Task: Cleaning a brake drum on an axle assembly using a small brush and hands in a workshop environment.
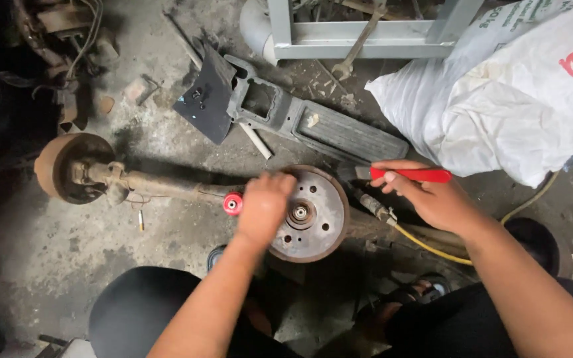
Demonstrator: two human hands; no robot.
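Left hand rests curled over the near-left rim of the rusty brake drum, fingers bent down onto its face; whether they grip anything beneath cannot be told. Just beside that hand, to its left, sits a small red cap on the end of the rusty axle, which runs leftward across the concrete floor to a second drum. Right hand is closed around a red-handled tool, held level just right of the drum and above a hose fitting joined to a yellow hose.

Among containers, only one shows: a white woven sack at upper right, bulging and full, its mouth out of sight, so its contents cannot be told. Behind the drum lie a grey ribbed footboard and a dark flat plate, below a grey metal frame.
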